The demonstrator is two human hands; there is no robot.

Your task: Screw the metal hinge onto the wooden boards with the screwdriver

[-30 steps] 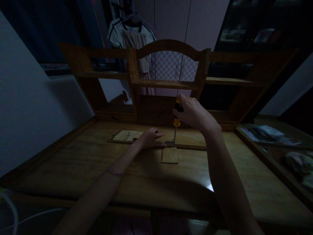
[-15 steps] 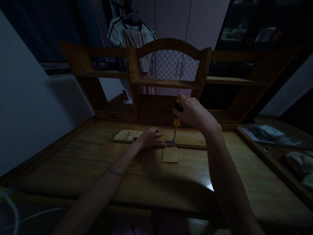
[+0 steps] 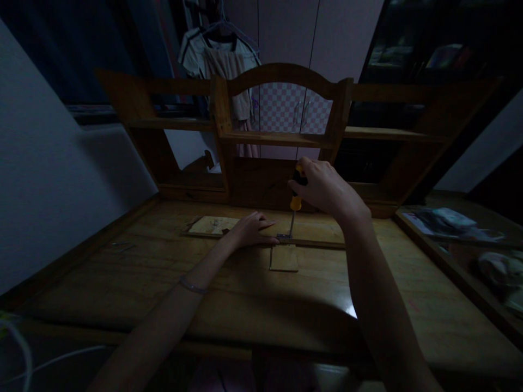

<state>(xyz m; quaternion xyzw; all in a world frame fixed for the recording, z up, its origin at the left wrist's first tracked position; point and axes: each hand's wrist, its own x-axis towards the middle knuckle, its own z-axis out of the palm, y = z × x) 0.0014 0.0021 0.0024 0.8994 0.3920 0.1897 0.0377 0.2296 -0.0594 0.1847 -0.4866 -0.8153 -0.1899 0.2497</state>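
My right hand (image 3: 327,188) is wrapped round the yellow and black handle of a screwdriver (image 3: 296,202), held nearly upright. Its tip meets a small metal hinge (image 3: 284,236) on the edge of a long wooden board (image 3: 318,234). Pressed on the board just left of the hinge is my left hand (image 3: 254,230), its fingers apart and lying flat. A small square wooden piece (image 3: 284,258) lies directly in front of the hinge, touching the board's near edge.
The wooden desk (image 3: 183,321) has a shelf unit (image 3: 278,140) along its back. Small metal items (image 3: 122,245) lie at the left. A side surface at the right holds a white packet (image 3: 453,218) and a pale cloth-like bundle (image 3: 498,269).
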